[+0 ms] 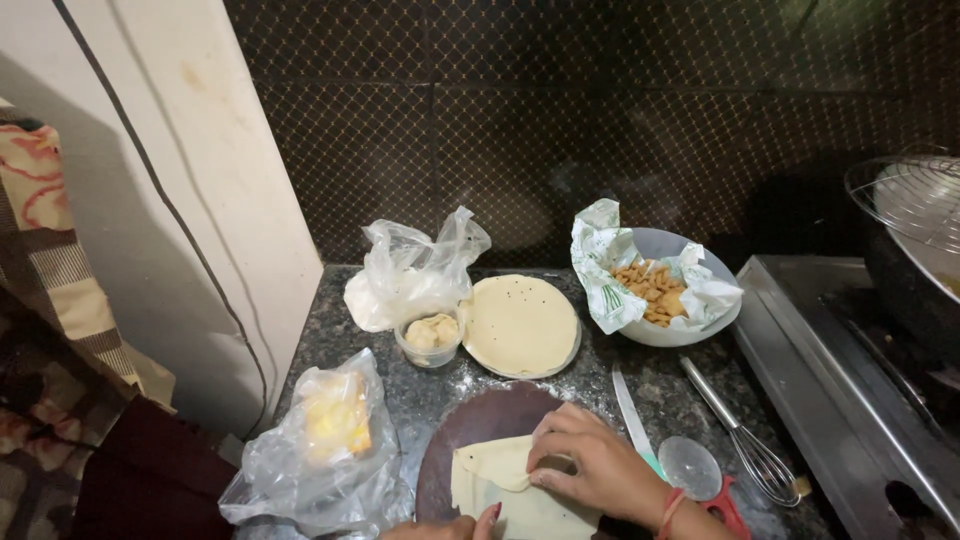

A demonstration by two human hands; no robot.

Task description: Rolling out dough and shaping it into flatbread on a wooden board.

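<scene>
A folded sheet of pale dough (500, 487) lies on a round dark wooden board (478, 420) at the near edge of the granite counter. My right hand (595, 465) rests on top of the dough, fingers curled and pressing its fold. Only the fingertips of my left hand (450, 526) show at the bottom edge, touching the dough's near left corner. A stack of flat rolled dough rounds (520, 322) sits on a plate behind the board.
A small clear cup of dough balls (432, 337) and two plastic bags (412, 270) (325, 445) stand left. A white bowl of fried snacks on paper (658, 288) sits at back right. A knife (633, 418), whisk (745, 440) and stove with pan (905, 270) lie right.
</scene>
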